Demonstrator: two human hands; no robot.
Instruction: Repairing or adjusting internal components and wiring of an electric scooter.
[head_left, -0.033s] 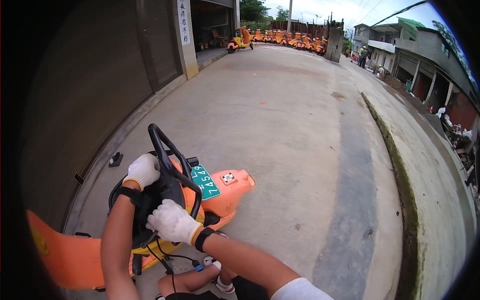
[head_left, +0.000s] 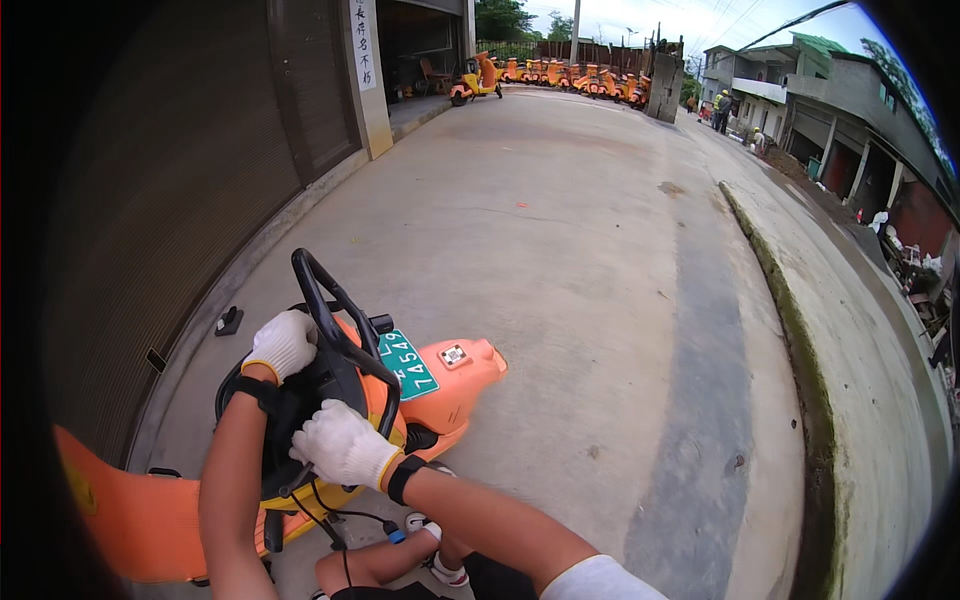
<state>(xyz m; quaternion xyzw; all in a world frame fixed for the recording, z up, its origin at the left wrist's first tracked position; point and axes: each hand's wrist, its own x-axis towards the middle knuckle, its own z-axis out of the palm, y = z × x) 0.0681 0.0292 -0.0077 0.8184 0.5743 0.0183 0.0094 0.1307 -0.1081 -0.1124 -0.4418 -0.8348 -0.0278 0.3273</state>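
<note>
One orange-and-yellow scooter [head_left: 460, 385] stands near the left edge of the concrete yard [head_left: 560, 300], close to a brown shutter [head_left: 180, 160]; two white-gloved hands are on it; the left hand [head_left: 283, 343] bends over its black upper part, beside one looped black bar [head_left: 313, 295], though I can't tell whether it grips anything; the right hand [head_left: 345, 442] has its fingers curled, what they hold being hidden; below hangs one cable with a blue-ended plug [head_left: 397, 536]; behind the bar sit one green plate [head_left: 408, 367] with white characters and one square white code label [head_left: 454, 356]; one white sign [head_left: 363, 45], dark characters running downward, faces the yard; along its far edge stand more orange scooters [head_left: 560, 74], too crowded to count.
</note>
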